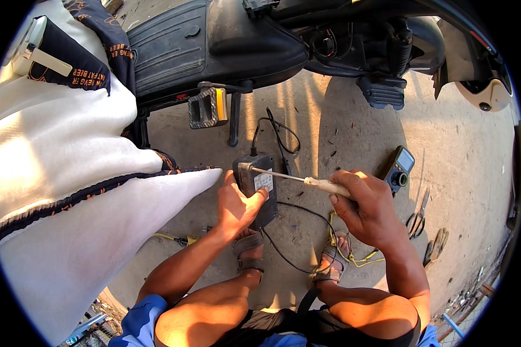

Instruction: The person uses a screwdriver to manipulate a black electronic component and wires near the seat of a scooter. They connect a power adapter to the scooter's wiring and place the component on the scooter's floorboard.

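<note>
My left hand [239,208] grips a black rectangular power adapter [264,211] with a white label and cords at both ends, held upright between my knees and the scooter. My right hand [364,208] is closed around a screwdriver [324,186] with a pale handle and long metal shaft. Its tip meets the adapter near the upper left corner. A thin black cable [298,208] loops from the adapter down over the ground near my sandaled feet.
A black electric scooter [214,40] spans the top. A white fleecy cloth [58,150] fills the left side. At right on the concrete [446,150] lie a multimeter [403,162], scissors [419,217], pliers-like tools [437,246] and a yellow cord [364,260]. A cream helmet [483,95] sits upper right.
</note>
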{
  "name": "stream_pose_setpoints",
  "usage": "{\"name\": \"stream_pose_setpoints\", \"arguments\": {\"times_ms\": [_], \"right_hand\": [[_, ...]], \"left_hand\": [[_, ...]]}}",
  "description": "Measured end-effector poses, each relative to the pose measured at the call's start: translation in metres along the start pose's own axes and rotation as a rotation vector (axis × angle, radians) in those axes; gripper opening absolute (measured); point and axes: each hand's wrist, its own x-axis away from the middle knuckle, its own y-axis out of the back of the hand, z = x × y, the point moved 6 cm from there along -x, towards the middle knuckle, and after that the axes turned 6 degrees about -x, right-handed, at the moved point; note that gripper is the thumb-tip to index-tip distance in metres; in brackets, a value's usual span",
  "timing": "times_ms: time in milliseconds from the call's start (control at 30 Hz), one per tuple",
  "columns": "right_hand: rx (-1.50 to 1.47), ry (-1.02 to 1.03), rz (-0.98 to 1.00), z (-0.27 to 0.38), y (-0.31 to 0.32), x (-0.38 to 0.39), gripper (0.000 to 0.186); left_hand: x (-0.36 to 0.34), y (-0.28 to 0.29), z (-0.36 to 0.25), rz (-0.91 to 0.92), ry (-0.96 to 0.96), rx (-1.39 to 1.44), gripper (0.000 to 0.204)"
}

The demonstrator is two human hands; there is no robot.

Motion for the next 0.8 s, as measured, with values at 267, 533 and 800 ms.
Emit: {"name": "stream_pose_setpoints", "arguments": {"times_ms": [267,533,800], "right_hand": [[-0.359,-0.488,-0.032,-0.02,-0.008,0.012,0.02],[-0.286,-0.395,-0.066,-0.013,-0.005,0.008,0.02],[-0.28,-0.482,-0.1,-0.018,-0.007,0.012,0.019]], "left_hand": [[0.001,0.0,-0.004,0.001,-0.022,-0.008,0.04],[-0.001,-0.004,0.007,0.012,0.02,0.032,0.04],[0.002,-0.005,0.004,0.007,0.01,0.034,0.039]]}}
